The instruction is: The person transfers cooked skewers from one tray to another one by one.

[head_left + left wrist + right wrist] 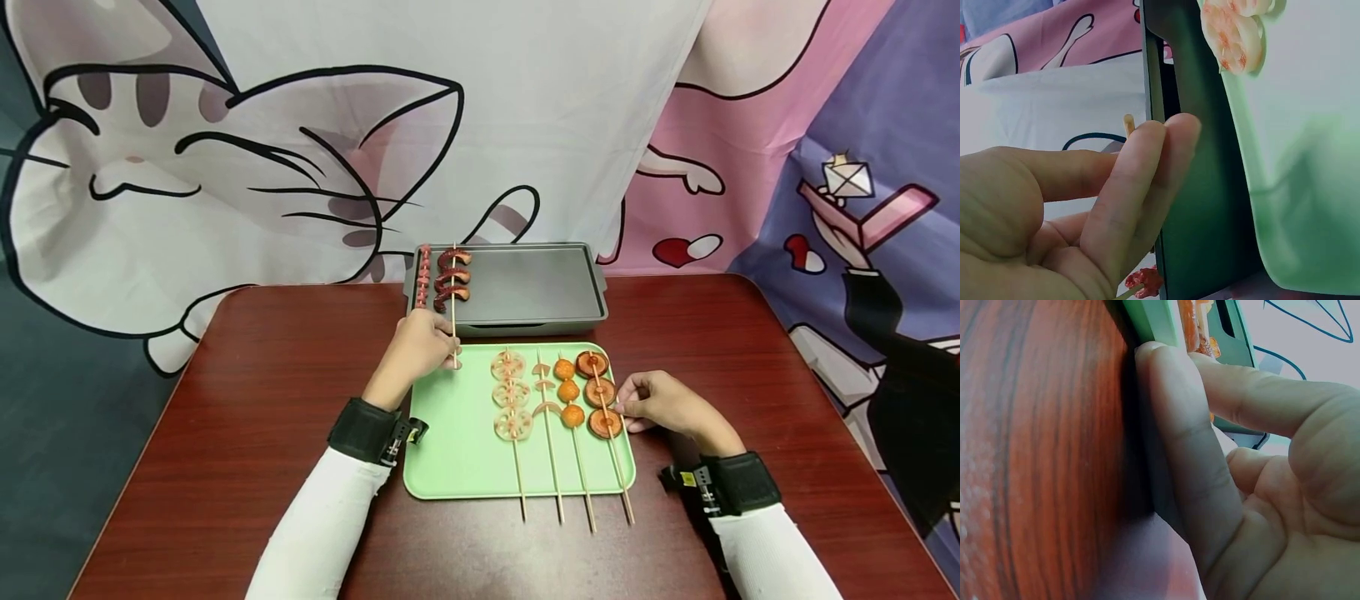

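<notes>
Skewer (453, 304) sits pinched in my left hand (417, 348), long axis pointing away over the pan (525, 287), while right hand (660, 402) fingers lie loose at the tray (450, 450) edge.

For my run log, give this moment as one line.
left hand: pinches sausage skewer over grey pan | right hand: touches green tray edge

Six skewers in all: four lie on the green tray (450, 450), two on the grey pan (525, 292). On the tray, one lotus skewer (512, 398) with three slices, one mushroom skewer (545, 387) with three pieces, one ball skewer (569, 392) with three balls, one disc skewer (600, 392) with three rounds. On the pan, one sausage skewer (452, 281) with three pieces and one red skewer (424, 275). Two hands, one tabletop (247, 400).
</notes>
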The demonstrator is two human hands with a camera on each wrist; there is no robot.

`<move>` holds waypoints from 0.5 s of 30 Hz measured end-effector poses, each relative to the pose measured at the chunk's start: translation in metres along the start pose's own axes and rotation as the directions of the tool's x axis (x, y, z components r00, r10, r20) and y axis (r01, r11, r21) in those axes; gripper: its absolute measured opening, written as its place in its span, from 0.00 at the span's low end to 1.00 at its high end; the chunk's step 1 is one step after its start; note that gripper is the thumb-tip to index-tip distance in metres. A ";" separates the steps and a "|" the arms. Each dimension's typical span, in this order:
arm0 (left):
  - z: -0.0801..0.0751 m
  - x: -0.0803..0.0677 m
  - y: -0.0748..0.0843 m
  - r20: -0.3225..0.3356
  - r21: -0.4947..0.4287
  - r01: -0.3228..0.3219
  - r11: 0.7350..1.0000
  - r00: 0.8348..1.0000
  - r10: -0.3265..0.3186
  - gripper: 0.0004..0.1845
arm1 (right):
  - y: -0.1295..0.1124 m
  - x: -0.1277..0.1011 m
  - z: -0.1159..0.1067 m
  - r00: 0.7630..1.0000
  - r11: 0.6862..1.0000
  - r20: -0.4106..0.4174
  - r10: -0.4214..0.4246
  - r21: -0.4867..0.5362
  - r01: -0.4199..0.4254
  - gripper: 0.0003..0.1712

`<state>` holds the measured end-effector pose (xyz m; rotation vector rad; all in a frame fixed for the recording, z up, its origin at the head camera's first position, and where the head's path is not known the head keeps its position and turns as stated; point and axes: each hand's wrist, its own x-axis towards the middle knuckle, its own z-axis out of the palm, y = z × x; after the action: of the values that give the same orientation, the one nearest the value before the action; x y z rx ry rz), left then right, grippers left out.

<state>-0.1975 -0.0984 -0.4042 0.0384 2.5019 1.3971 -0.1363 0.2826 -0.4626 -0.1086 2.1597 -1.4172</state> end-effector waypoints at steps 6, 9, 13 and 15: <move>-0.003 0.001 -0.002 0.021 -0.102 0.002 0.995 1.000 0.000 0.11 | 0.000 0.000 0.000 1.000 1.000 0.001 -0.001 0.000 0.001 0.07; -0.005 0.002 -0.004 0.047 -0.200 0.014 0.980 0.999 -0.005 0.15 | 0.000 -0.001 0.000 1.000 1.000 0.005 0.000 -0.001 0.000 0.06; -0.006 0.004 -0.008 0.086 -0.355 0.040 0.934 0.996 -0.010 0.19 | 0.000 -0.001 0.000 1.000 1.000 0.008 -0.002 0.000 0.002 0.06; -0.006 0.005 -0.009 0.103 -0.422 0.057 0.905 0.995 -0.014 0.20 | 0.000 0.000 0.000 1.000 1.000 0.009 -0.007 0.000 0.007 0.07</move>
<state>-0.2026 -0.1075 -0.4093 -0.0256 2.0581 1.8438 -0.1360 0.2831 -0.4626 -0.1219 2.1541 -1.4177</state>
